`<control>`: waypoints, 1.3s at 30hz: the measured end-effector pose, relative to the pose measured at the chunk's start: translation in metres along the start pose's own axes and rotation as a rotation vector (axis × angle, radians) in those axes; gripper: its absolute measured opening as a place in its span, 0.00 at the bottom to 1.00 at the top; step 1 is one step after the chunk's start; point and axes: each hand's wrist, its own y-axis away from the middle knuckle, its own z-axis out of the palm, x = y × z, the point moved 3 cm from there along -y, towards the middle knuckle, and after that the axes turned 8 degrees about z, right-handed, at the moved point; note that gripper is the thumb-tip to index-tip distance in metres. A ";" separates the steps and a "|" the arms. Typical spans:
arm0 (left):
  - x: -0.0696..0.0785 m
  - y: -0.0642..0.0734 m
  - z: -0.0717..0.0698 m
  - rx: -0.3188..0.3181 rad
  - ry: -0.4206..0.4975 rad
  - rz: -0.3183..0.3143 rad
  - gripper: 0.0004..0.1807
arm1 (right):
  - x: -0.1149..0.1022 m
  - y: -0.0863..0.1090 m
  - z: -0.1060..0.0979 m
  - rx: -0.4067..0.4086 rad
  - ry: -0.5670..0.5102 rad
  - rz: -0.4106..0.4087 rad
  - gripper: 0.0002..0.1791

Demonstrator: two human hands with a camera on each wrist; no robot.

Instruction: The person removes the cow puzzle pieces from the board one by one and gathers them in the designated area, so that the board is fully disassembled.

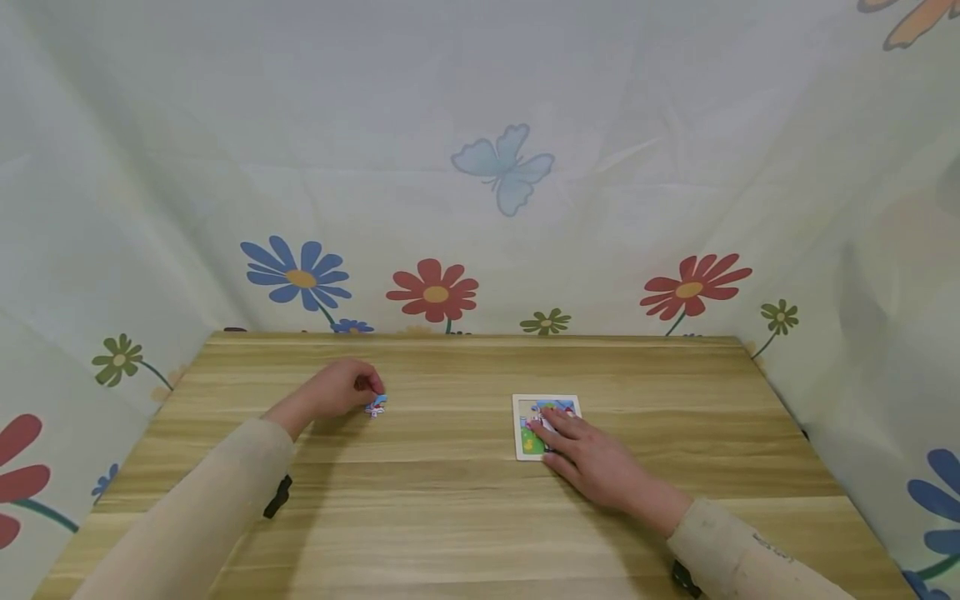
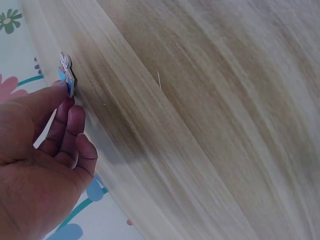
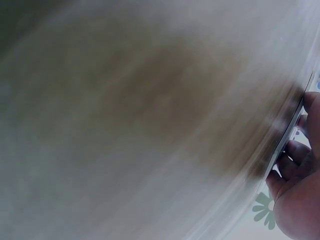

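Note:
My left hand pinches a small colourful jigsaw piece between thumb and fingertips, above the left part of the table. In the left wrist view the piece stands nearly edge-on at the fingertips, the other fingers loosely bent below it. Right of the middle lies a square picture puzzle with a white border. On it rests my right hand, fingers spread and fairly straight, hiding much of the picture. The right wrist view catches only the thin edge of the puzzle board beside the fingers.
The wood-grain table reaches back to a pale cloth wall printed with flowers and a butterfly. More of this cloth hangs at both sides. Dark straps show under the wrists.

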 end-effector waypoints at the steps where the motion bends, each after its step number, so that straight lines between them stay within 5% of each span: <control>1: 0.000 0.000 0.000 0.000 -0.001 -0.002 0.02 | 0.000 0.000 0.000 -0.003 0.001 0.002 0.31; 12: 0.011 -0.008 -0.001 0.007 -0.030 -0.016 0.02 | 0.000 0.003 -0.003 0.011 -0.002 -0.008 0.30; 28: 0.100 -0.069 0.022 -0.063 -0.001 0.088 0.03 | 0.005 0.002 0.000 0.012 -0.026 -0.008 0.30; 39: 0.133 -0.098 0.053 -0.097 0.054 0.103 0.06 | 0.003 0.000 -0.005 -0.022 -0.039 -0.004 0.29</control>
